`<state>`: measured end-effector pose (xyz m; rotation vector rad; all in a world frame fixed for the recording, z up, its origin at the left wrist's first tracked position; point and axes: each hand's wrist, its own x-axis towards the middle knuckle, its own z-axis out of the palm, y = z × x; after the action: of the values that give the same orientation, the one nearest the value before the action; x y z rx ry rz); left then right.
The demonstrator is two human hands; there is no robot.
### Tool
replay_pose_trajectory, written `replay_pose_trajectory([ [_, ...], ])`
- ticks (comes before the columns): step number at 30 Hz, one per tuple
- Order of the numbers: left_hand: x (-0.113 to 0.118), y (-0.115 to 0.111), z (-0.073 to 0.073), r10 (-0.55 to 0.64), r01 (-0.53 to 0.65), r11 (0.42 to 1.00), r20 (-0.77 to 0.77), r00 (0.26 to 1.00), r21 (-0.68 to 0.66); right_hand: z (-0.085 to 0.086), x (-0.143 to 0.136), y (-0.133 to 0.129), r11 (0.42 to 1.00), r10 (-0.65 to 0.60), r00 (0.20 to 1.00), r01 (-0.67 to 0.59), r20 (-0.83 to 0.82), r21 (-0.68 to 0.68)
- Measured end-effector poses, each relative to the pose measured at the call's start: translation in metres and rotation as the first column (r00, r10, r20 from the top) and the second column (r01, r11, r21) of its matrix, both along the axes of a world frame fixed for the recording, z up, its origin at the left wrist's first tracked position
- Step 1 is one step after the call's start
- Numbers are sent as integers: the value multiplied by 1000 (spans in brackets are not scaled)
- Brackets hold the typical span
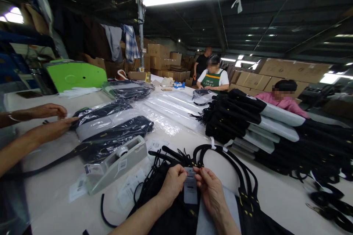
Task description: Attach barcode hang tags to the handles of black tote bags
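A black bag (pixel 165 194) with looped handles (pixel 242 169) lies at the table's near edge, a pale sheet (pixel 231 198) across it. Over the bag, a grey hang tag (pixel 190 191) with small print hangs between my hands. My left hand (pixel 174 183) pinches the tag's top left side. On the other side, my right hand (pixel 208 183) pinches near its top right corner. Whether a string runs through the tag's top is too small to tell. White tissue bands wrap part of the handles.
A grey-green tape dispenser (pixel 118 165) stands left of the bag, beside loose printed labels (pixel 132 187). Bags in clear plastic (pixel 113 125) lie behind it, with a co-worker's hands (pixel 52 121) at them. Stacked black bags (pixel 242 114) fill the right. Two people work across the table.
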<state>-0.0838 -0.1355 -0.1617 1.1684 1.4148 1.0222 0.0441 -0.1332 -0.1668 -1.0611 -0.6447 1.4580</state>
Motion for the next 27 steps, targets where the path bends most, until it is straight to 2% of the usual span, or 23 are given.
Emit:
replay_pose_trajectory([
  [8, -1, -4, 6, 91, -94, 995, 90, 992, 35, 0, -5, 1, 994, -71, 991, 61, -112, -90],
  [15, 3, -3, 3, 101, -106, 992, 72, 992, 74, 1, -7, -7, 993, 2, 996, -11, -84, -114],
  [21, 4, -3, -1, 113, -116, 990, 42, 993, 77, 0, -7, -8, 994, 14, 997, -22, -71, -110],
  [27, 5, -3, 0, 96, -99, 992, 38, 995, 76, 0, -8, -9, 994, 48, 997, -54, -60, -99],
])
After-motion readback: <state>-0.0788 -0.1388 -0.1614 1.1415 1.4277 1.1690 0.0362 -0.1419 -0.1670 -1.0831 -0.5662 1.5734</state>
